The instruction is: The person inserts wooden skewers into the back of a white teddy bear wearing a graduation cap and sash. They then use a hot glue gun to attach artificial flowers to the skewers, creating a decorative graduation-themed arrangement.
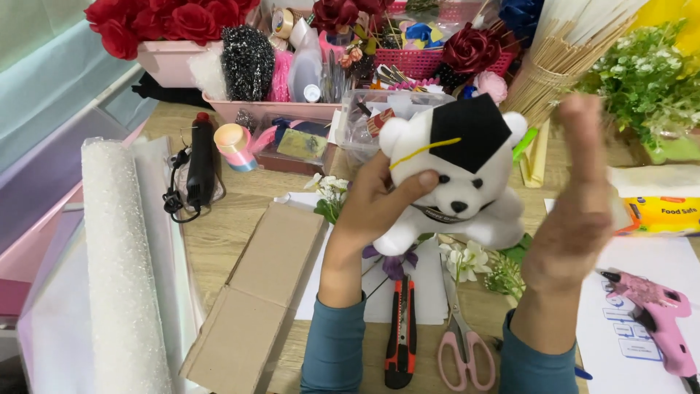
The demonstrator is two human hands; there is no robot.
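Bear (467, 193), white plush with black graduation cap: I see my left hand (375, 204) gripping its head above the tabletop (233, 226). Right hand (576, 211) just beside bear, fingers (583, 131) open, raised. Scissors (459, 335) below bear.

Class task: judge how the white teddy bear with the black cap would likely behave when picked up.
The teddy bear looks plush, so probably soft and light: the left hand alone holds it up. Its fuzzy surface likely resists slipping. The black cap sits flat, probably felt and bendable.
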